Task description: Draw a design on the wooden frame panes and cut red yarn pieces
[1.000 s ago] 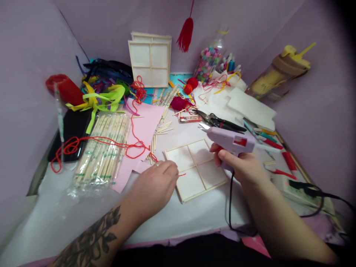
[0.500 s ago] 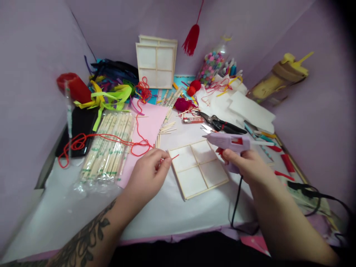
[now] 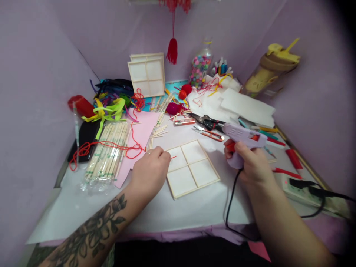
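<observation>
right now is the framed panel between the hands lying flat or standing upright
Lying flat: the framed panel rests on the white tabletop, its face turned up; two similar panels stand upright behind.

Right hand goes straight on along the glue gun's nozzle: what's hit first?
Likely the black-handled cutters, just ahead of the glue gun in the right hand; height is unclear, so it may pass above them.

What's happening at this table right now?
A person's right hand grips a lilac glue gun, held off to the right of a four-pane frame lying flat on the table. The left hand pinches red yarn, its short end poking out over the frame's left part. Similar frames stand upright at the back; snips lie just beyond the flat one.
</observation>
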The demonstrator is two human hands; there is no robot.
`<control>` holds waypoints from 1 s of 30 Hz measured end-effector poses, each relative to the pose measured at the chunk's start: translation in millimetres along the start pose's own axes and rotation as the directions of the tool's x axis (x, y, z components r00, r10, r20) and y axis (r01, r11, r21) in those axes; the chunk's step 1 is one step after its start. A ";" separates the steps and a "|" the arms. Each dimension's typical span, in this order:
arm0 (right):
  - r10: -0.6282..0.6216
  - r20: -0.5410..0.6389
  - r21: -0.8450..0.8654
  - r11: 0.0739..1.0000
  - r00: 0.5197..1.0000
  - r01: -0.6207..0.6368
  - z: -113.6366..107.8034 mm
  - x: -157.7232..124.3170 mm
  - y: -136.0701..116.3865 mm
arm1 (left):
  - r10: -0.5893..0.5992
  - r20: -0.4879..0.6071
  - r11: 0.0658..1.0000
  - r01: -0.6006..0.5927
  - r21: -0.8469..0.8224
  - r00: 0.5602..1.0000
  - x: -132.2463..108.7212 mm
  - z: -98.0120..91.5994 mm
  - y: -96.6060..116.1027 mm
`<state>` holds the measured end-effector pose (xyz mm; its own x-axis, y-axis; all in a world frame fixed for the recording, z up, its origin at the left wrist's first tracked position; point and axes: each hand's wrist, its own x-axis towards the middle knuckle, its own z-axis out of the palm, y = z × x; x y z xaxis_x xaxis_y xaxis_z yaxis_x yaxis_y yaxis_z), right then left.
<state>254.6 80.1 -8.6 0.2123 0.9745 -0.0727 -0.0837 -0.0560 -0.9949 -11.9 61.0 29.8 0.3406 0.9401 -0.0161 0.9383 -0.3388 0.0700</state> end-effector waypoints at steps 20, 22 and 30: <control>0.014 0.157 0.172 0.984 0.987 -0.041 -0.4 -19.4 -8.5 | -0.028 0.047 0.961 0.014 0.275 0.998 19.4 26.9 21.8; 0.016 0.160 0.169 0.985 0.987 -0.043 -0.1 -19.9 -9.1 | -0.044 0.018 0.973 0.039 0.227 0.999 17.6 26.2 20.7; 0.043 0.138 0.161 0.985 0.989 -0.065 -3.7 -21.2 -7.5 | -0.185 -0.139 0.967 0.155 -0.200 0.973 0.7 14.7 -1.6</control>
<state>254.4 59.0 0.1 0.0720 0.9919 -0.1051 -0.2529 -0.0838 -0.9639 -12.3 61.7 15.0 0.1498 0.9826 0.1102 0.9483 -0.1743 0.2651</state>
